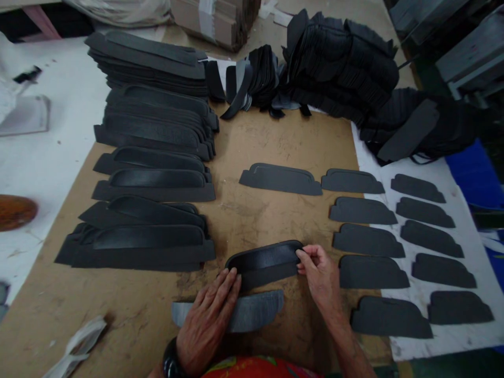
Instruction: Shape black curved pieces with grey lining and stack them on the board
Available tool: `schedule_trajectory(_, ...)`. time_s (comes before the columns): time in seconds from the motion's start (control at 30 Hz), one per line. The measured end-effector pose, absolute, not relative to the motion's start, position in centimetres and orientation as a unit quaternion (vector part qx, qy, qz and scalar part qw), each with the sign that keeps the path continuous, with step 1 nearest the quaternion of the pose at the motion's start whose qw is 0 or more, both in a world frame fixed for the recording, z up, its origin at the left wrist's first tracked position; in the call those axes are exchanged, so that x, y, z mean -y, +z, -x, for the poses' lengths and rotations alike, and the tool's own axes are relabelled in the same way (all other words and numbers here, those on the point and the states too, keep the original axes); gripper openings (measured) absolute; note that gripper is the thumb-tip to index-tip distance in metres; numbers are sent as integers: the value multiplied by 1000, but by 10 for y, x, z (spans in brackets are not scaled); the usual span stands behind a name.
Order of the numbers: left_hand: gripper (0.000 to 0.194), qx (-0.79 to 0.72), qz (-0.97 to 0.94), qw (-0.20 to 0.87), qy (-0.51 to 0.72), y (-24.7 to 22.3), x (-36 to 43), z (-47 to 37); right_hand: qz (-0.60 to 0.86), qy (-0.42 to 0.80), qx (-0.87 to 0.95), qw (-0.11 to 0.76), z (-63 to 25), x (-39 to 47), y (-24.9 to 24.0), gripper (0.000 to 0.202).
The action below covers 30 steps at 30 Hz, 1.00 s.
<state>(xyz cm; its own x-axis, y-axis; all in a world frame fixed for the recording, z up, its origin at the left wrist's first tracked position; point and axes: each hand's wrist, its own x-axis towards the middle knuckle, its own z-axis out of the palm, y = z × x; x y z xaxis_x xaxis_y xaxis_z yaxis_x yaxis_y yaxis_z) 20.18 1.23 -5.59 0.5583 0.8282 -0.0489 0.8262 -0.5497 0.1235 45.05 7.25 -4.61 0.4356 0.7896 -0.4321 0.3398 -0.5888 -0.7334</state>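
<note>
A dark board panel with a shiny black curved piece along its upper part lies tilted on the table in front of me. My right hand pinches its right end between thumb and fingers. My left hand lies flat, its fingertips touching the panel's left end. Beneath that hand is a grey curved strip, partly covered by the palm and fingers. To the right, several matt dark panels are laid out in columns. Panels with shiny black pieces are piled in rows at the left.
Tall stacks of dark pieces stand at the back right, beside a heap of curved black strips. Brown cardboard pieces are bundled behind. A crumpled white strip lies front left on the brown board.
</note>
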Motion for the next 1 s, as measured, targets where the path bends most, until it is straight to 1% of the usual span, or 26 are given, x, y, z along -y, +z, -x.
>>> schedule_trajectory(0.33, 59, -473, -878, 76, 4, -60, -10, -200, 798, 375, 360, 304, -448, -71, -46, 31)
schedule_trajectory(0.43, 58, -459, -886, 62, 14, -62, -11, -199, 803, 367, 376, 279, -448, -72, -49, 30)
schedule_trajectory(0.53, 58, -452, -890, 52, 29, -63, -12, -198, 810, 329, 415, 252, -448, -73, -53, 29)
schedule_trajectory(0.67, 59, -463, -884, 61, 27, -64, -12, -198, 808, 301, 440, 251, -450, -73, -58, 28)
schedule_trajectory(0.83, 58, -449, -892, 46, 29, -65, -12, -198, 811, 304, 428, 258, -454, -76, -61, 27)
schedule_trajectory(1.0, 56, -448, -893, 34, 22, -64, -14, -198, 810, 358, 365, 286, -455, -79, -59, 27)
